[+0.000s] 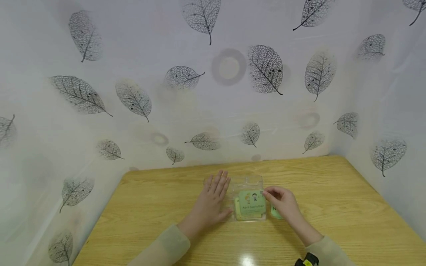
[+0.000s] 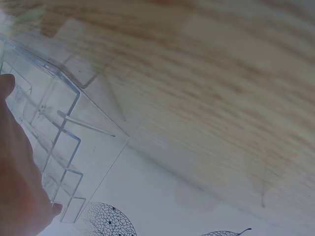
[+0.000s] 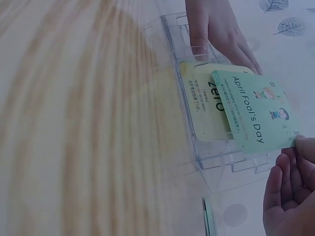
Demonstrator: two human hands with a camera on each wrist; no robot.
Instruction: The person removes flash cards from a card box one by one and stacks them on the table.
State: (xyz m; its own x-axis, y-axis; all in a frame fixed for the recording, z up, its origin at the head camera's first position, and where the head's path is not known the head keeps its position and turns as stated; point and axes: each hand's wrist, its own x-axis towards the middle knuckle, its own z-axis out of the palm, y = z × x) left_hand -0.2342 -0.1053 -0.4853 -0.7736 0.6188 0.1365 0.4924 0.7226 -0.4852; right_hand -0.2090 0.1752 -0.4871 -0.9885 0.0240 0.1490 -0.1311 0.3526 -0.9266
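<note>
Pinching the green, rectangular April Fool's Day card (image 1: 252,202) by one corner, the right hand (image 1: 283,202) holds it over the yellow, rectangular "zero" card (image 3: 201,110) in the clear plastic tray (image 1: 247,180) — a grip that could let it swivel and drag the yellow card askew. The left hand (image 1: 212,203) lies straight-fingered at the tray's left side; too light a press there, and a knock could slide the tray across the glossy wooden counter (image 1: 149,210).

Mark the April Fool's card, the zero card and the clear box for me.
April Fool's card (image 3: 255,113): right wrist view, middle of its printed face.
Zero card (image 3: 205,107): right wrist view, uncovered part of its face.
Clear box (image 1: 247,184): head view, bare far part.
</note>
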